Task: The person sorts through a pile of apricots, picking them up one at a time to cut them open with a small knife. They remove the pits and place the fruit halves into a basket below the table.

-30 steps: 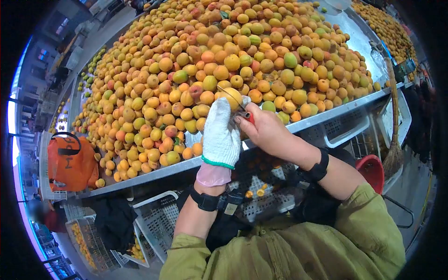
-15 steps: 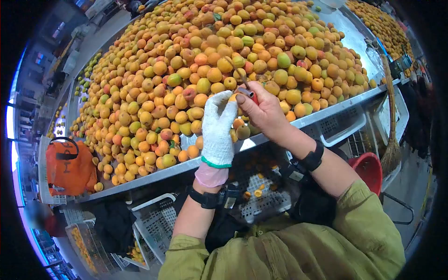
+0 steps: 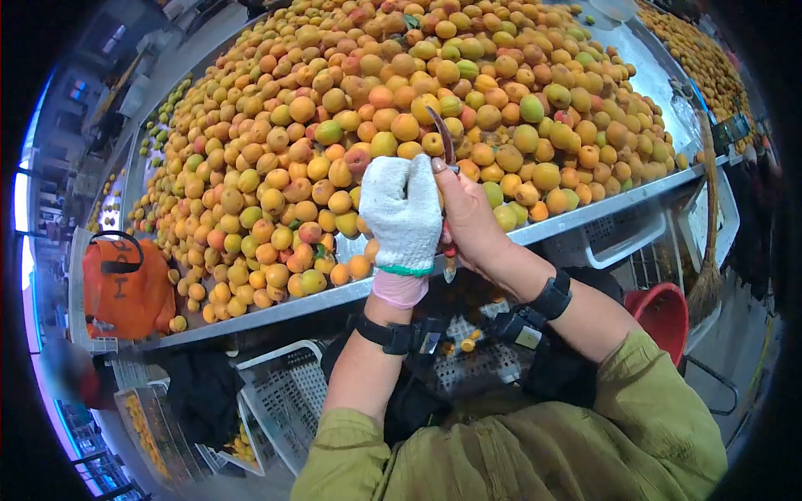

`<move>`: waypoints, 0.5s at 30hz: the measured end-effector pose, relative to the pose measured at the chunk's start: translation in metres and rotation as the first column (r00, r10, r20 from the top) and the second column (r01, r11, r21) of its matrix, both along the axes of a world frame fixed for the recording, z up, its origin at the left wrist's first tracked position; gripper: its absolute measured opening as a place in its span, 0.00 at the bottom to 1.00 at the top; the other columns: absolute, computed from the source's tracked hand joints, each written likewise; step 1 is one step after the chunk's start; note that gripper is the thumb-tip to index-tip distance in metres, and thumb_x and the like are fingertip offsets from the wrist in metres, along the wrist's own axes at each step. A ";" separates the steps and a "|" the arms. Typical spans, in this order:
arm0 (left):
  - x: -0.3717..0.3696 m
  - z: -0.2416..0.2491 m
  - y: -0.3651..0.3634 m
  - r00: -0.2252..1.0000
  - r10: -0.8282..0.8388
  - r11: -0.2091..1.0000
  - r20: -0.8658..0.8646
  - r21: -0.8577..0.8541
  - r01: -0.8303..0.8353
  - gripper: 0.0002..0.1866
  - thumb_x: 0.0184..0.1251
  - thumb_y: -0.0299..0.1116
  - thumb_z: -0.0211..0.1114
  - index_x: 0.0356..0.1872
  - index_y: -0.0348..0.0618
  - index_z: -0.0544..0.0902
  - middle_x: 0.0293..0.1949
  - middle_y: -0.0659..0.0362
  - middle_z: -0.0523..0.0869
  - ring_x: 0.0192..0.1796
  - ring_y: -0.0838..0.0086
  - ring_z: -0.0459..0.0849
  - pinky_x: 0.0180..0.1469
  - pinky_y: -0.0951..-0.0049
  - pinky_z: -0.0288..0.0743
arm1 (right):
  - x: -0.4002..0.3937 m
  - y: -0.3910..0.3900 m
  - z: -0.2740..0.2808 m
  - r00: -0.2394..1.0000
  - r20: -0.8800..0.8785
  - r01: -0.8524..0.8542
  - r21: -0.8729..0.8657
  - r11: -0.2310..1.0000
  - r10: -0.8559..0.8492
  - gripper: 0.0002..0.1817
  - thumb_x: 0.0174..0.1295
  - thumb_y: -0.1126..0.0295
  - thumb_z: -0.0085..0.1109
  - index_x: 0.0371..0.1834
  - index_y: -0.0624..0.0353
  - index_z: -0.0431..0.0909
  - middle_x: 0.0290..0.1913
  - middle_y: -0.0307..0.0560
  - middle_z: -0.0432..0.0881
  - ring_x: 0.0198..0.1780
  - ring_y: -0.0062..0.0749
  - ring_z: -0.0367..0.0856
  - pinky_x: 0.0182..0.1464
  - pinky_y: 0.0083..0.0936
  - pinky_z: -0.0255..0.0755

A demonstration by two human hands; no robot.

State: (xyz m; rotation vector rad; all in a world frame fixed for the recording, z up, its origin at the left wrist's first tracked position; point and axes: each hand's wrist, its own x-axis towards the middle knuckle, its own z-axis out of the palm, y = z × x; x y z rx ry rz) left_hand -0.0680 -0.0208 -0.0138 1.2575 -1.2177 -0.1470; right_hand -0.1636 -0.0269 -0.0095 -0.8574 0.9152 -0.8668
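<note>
My left hand point(image 3: 403, 209), in a white knitted glove with a green hem, is closed with its back towards me. Whatever its fingers hold is hidden behind the glove. Against it, on the right, my bare right hand point(image 3: 474, 213) grips a small curved knife point(image 3: 444, 138). The knife's hooked blade points up and away, and a bit of red handle shows below the fingers. Both hands are above the near edge of a metal table point(image 3: 330, 298), in front of a big heap of apricots point(image 3: 292, 167), yellow to orange with some green ones.
An orange bag point(image 3: 129, 288) stands at the table's left end. Below the edge are plastic crates point(image 3: 284, 401), one with apricot pieces point(image 3: 469, 341). To the right are a red bucket point(image 3: 660, 317) and a straw broom point(image 3: 707, 284). Another apricot heap point(image 3: 697, 58) lies beyond.
My left hand has rolled so its back faces up, covering the orange fruit seen at its fingertips earlier. My right hand has turned the knife, and its blade now stands clearer.
</note>
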 end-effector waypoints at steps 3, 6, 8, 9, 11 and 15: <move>0.009 0.008 0.004 0.996 -0.052 0.998 0.069 -0.036 0.055 0.07 0.57 0.23 0.68 0.25 0.38 0.77 0.24 0.55 0.76 0.28 0.65 0.75 0.33 0.67 0.69 | 0.001 0.002 0.010 0.984 0.173 -0.084 0.193 0.978 0.051 0.23 0.68 0.44 0.47 0.36 0.54 0.73 0.20 0.34 0.72 0.12 0.17 0.64 0.15 0.19 0.62; 0.008 0.016 0.007 0.968 -0.108 0.994 -0.225 -0.001 0.111 0.07 0.64 0.27 0.64 0.27 0.39 0.78 0.24 0.61 0.76 0.28 0.76 0.75 0.31 0.74 0.69 | -0.002 -0.006 0.005 0.936 0.335 -0.224 0.340 0.913 0.105 0.21 0.68 0.45 0.49 0.37 0.54 0.71 0.19 0.36 0.68 0.13 0.18 0.65 0.16 0.20 0.64; 0.018 0.001 0.006 0.990 0.003 0.999 -0.141 0.054 0.004 0.08 0.66 0.25 0.61 0.43 0.33 0.79 0.31 0.57 0.80 0.37 0.70 0.80 0.38 0.70 0.74 | -0.001 -0.008 0.005 0.952 0.265 -0.213 0.205 0.955 0.156 0.20 0.68 0.47 0.50 0.39 0.54 0.69 0.19 0.37 0.68 0.13 0.19 0.66 0.17 0.22 0.66; 0.020 0.001 0.006 0.994 0.064 0.997 0.084 0.039 -0.068 0.13 0.70 0.29 0.58 0.51 0.32 0.77 0.32 0.58 0.81 0.39 0.67 0.81 0.37 0.66 0.75 | 0.002 -0.005 0.006 0.941 0.286 -0.247 0.218 0.944 0.180 0.18 0.69 0.50 0.50 0.41 0.54 0.68 0.21 0.38 0.69 0.13 0.19 0.65 0.18 0.21 0.66; 0.023 0.001 0.003 0.846 -0.041 0.997 -0.532 0.032 0.069 0.13 0.71 0.32 0.57 0.48 0.33 0.77 0.31 0.58 0.81 0.37 0.66 0.81 0.38 0.64 0.75 | 0.001 -0.001 0.010 0.956 0.231 -0.225 0.179 0.958 0.181 0.17 0.69 0.51 0.50 0.41 0.54 0.69 0.21 0.39 0.70 0.13 0.19 0.65 0.17 0.20 0.65; 0.042 -0.005 -0.005 -0.048 -0.241 0.924 -0.969 -0.245 0.294 0.17 0.73 0.45 0.52 0.36 0.40 0.75 0.24 0.62 0.74 0.26 0.71 0.74 0.39 0.60 0.74 | -0.008 -0.002 0.020 0.957 0.182 -0.247 0.107 0.963 0.225 0.15 0.70 0.56 0.51 0.45 0.56 0.70 0.24 0.39 0.74 0.12 0.17 0.64 0.15 0.16 0.62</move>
